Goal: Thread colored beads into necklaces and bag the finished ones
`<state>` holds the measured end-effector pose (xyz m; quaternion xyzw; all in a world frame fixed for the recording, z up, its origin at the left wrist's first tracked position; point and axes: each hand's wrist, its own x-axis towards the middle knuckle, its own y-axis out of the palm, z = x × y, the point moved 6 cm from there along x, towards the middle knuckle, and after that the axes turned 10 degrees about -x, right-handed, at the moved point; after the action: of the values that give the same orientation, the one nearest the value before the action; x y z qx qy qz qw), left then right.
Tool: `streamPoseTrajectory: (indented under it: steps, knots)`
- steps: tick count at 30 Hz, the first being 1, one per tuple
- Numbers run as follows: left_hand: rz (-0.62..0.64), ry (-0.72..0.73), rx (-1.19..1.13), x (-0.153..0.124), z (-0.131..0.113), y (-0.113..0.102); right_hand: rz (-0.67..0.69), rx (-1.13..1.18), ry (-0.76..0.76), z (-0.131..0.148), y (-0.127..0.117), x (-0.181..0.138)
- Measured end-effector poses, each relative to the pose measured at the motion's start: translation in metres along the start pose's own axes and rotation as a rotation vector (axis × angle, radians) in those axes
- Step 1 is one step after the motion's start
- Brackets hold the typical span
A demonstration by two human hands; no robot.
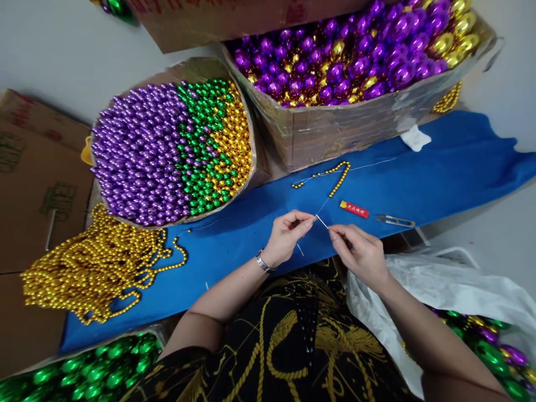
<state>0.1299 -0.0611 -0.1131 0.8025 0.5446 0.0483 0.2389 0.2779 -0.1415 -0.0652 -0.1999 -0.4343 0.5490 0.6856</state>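
Note:
My left hand (288, 237), with a metal watch or bracelet at its wrist, pinches one end of a thin white strand (322, 222). The fingertips of my right hand (360, 251) are closed on its other end, so the strand is straight between them. Whether it is thread or a thin stick I cannot tell. A fine thread runs from my left fingertips up to a short string of gold beads (344, 177) on the blue cloth (460, 167). Right of the beads are a red lighter-like piece (354, 209) and thread snips (396, 220).
Purple, green and gold bead strings (142, 151) fill a carton at the left, with loose gold strings (100, 262) below. Behind stands a box of large purple and gold beads (301, 72). Green beads (100, 363) sit lower left; a white plastic bag (452, 279) lies right.

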Motion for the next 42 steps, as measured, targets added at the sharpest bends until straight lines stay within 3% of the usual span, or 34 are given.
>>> streamPoseTrajectory:
  steps: [17, 28, 31, 35, 37, 39, 42]
  knots:
    - [0.020, 0.021, -0.022, -0.002, 0.000, 0.000, -0.034, -0.009, -0.071, 0.007, 0.000, 0.001]
    - [0.012, -0.100, -0.052, 0.003, 0.004, 0.006, 0.010, -0.067, -0.105, 0.007, 0.004, 0.000]
    - [-0.001, -0.119, -0.085, 0.007, 0.000, 0.012, 0.101, 0.081, 0.012, 0.000, 0.007, 0.002]
    - [-0.041, -0.223, -0.305, 0.011, 0.001, 0.024, 0.234, 0.546, 0.160, -0.005, 0.022, 0.004]
    - [-0.053, -0.247, -0.394, 0.011, 0.000, 0.031, 0.130, 0.568, 0.139, -0.005, 0.023, 0.008]
    - [-0.047, -0.232, -0.441, 0.012, -0.005, 0.036, -0.056, 0.442, 0.107, -0.004, 0.019, 0.013]
    - [-0.042, -0.156, -0.497, 0.018, -0.025, 0.035, -0.227, 0.384, 0.103, -0.006, 0.014, 0.023]
